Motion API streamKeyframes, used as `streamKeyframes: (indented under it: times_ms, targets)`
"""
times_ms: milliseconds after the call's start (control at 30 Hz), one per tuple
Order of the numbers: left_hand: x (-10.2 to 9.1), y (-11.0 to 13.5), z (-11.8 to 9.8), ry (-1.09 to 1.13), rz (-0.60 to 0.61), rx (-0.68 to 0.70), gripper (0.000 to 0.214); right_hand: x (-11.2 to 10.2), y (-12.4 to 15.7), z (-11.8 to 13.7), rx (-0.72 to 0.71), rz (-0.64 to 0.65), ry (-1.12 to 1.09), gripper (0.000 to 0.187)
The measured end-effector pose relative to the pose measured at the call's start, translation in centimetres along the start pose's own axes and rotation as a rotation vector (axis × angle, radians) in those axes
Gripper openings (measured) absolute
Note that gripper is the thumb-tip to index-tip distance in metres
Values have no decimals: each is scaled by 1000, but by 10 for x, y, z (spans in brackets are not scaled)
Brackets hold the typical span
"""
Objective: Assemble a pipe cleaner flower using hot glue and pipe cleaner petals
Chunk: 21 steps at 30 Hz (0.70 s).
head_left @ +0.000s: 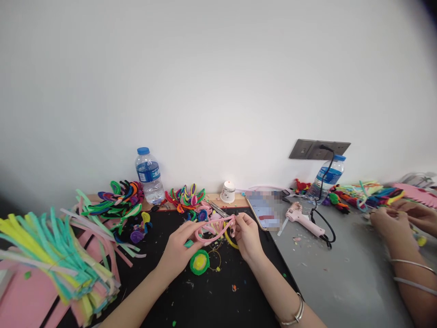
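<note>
My left hand point(179, 250) and my right hand point(246, 234) are both closed on a pink pipe cleaner point(214, 230) bent into loops, held just above a black mat point(205, 296). Below it on the mat lies a green and yellow pipe-cleaner coil point(200, 262) beside a thin wire ring point(215, 259). Scissors point(218, 210) lie just behind the hands.
Stacks of pink, green and yellow foam strips point(44, 264) fill the left. Colourful pipe-cleaner shapes point(119, 200), a water bottle point(149, 175), a small white cup point(227, 192), a phone point(264, 209) and a pink glue gun point(303, 221) stand behind. Another person's hands point(392, 221) work at the right.
</note>
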<state>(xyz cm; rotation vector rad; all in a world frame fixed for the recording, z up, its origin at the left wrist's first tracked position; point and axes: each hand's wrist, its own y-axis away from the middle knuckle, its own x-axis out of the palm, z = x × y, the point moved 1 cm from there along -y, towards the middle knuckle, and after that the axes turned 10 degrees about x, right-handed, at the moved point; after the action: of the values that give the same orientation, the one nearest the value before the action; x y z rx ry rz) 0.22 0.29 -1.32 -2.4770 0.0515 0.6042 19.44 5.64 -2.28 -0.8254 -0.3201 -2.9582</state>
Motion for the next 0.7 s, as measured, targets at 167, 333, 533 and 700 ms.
streamKeyframes:
  times_ms: [167,333,533,700]
  targets:
    - [-4,-3,-7,-62,-46,78,7,4,3,-2,-4,39,40,26]
    - [-4,-5,-10,12,-76,44,22,6,5,-3,-29,46,108,27]
    - [1,-5,-4,382,-143,-162,16,5,6,-3,-43,49,89,28]
    - [6,-7,2,834,-358,-387,22,9,10,-5,109,140,67,31]
